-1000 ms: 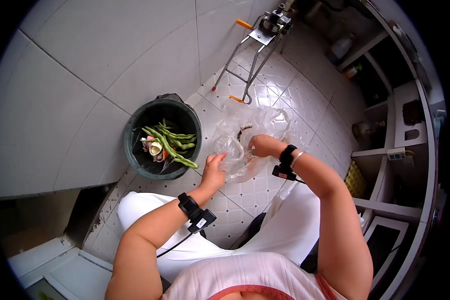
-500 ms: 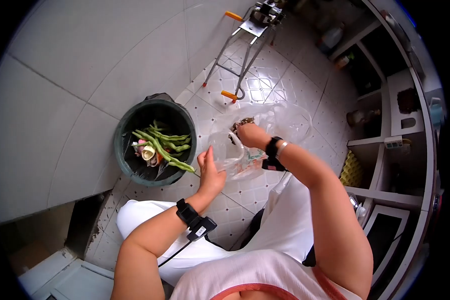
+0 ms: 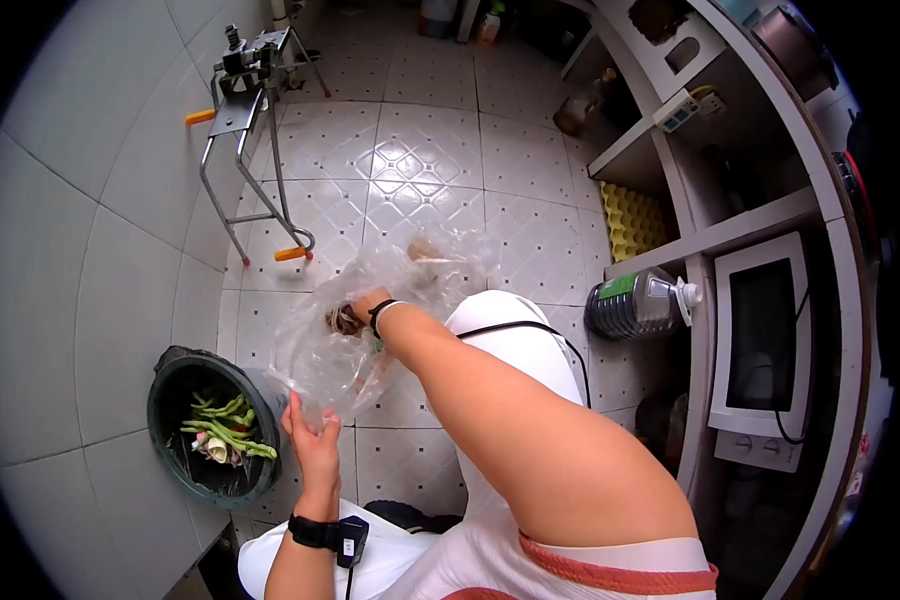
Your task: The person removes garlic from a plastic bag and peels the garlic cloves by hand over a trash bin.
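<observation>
A clear, crumpled plastic bag (image 3: 320, 355) lies spread on the tiled floor. My left hand (image 3: 312, 445) is at its near left edge, fingers closed on the thin plastic. My right hand (image 3: 372, 304) reaches into the bag, its fingers around a dark brown, stringy clump (image 3: 344, 320) whose kind I cannot make out. Most of those fingers are hidden by the hand's back and the plastic. A tan, roundish thing (image 3: 422, 248) shows through the bag farther off. Left of my left hand stands a dark bin (image 3: 160, 425), holding green bean pods (image 3: 232, 430) and pale scraps.
A metal folding stand (image 3: 240, 125) with orange-tipped legs stands by the left wall. On the right are shelves with a microwave (image 3: 760, 340), a yellow egg tray (image 3: 632, 220) and a large jug of dark liquid (image 3: 635, 305). A glass bottle (image 3: 582, 105) stands farther back.
The view has swung right, so the bin and stand appear farther left, and the jug and microwave show more. My right hand stays at the brown clump; my left stays at the bag's edge.
</observation>
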